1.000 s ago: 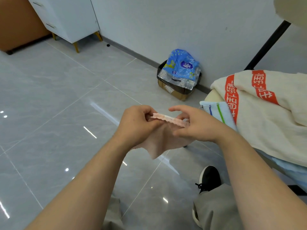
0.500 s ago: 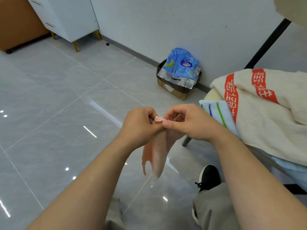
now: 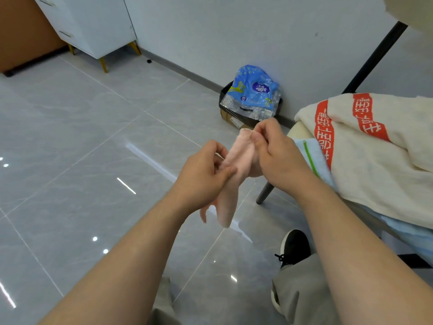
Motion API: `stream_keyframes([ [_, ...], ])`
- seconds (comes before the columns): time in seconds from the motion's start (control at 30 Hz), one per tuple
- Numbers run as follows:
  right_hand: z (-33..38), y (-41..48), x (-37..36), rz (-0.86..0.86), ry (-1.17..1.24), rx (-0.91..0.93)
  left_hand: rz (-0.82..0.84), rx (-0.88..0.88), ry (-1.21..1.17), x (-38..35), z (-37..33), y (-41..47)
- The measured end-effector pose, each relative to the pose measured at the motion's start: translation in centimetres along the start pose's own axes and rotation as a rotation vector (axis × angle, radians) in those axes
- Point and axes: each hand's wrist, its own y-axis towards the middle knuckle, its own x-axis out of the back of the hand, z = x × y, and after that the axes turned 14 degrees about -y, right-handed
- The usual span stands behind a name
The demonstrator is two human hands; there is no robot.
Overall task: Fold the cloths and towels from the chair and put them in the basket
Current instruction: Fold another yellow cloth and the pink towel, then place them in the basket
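A small pale pink cloth (image 3: 236, 165) hangs folded lengthwise between my hands, above the floor. My right hand (image 3: 276, 153) pinches its upper end, raised toward the chair. Lower down, my left hand (image 3: 203, 177) pinches the cloth's middle between thumb and fingers, and the free end dangles below. On the chair (image 3: 302, 130) at the right lie a cream towel with red printed bands (image 3: 384, 160) and a light blue towel with a green stripe (image 3: 311, 158) under it. No basket is in view.
A cardboard box holding a blue plastic package (image 3: 253, 97) stands against the wall behind my hands. A white cabinet (image 3: 93, 24) on gold legs is at the far left. A black pole (image 3: 372, 59) leans by the chair. My black shoe (image 3: 295, 247) is on the glossy tiled floor.
My right hand has lifted up and to the right with the cloth's top end, while my left hand slid down to the cloth's middle; the cloth went from spread to a narrow hanging strip.
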Motion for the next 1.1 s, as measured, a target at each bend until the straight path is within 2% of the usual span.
stream_keyframes([
  [0.1,-0.4,0.3,0.4,-0.106,0.023,-0.057,0.041,-0.026,-0.033,0.3,0.0,-0.2],
  [0.2,-1.0,0.3,0.9,-0.185,-0.068,-0.057,0.122,-0.008,0.027,0.4,0.3,-0.2],
  [0.3,-1.4,0.0,1.4,-0.194,-0.184,-0.049,0.140,-0.022,0.120,0.1,0.4,-0.1],
  [0.4,-1.7,-0.2,1.9,-0.221,-0.253,-0.055,0.106,-0.001,0.073,-0.1,0.4,-0.1],
  [0.47,-2.0,-0.4,2.3,-0.242,-0.264,-0.065,0.107,0.010,0.056,0.0,0.4,-0.2],
  [0.67,-3.5,-0.9,3.7,-0.314,-0.273,-0.137,0.208,0.009,0.237,0.6,0.8,-0.4],
  [0.8,-4.5,-1.3,4.3,-0.337,-0.326,-0.166,0.168,0.059,0.251,0.7,0.8,-0.2],
  [0.97,-5.1,-1.6,5.0,-0.376,-0.359,-0.183,0.107,-0.023,0.318,1.0,0.9,-0.1],
  [1.1,-5.5,-1.7,5.4,-0.383,-0.341,-0.196,0.195,-0.028,0.419,1.6,1.3,0.0],
])
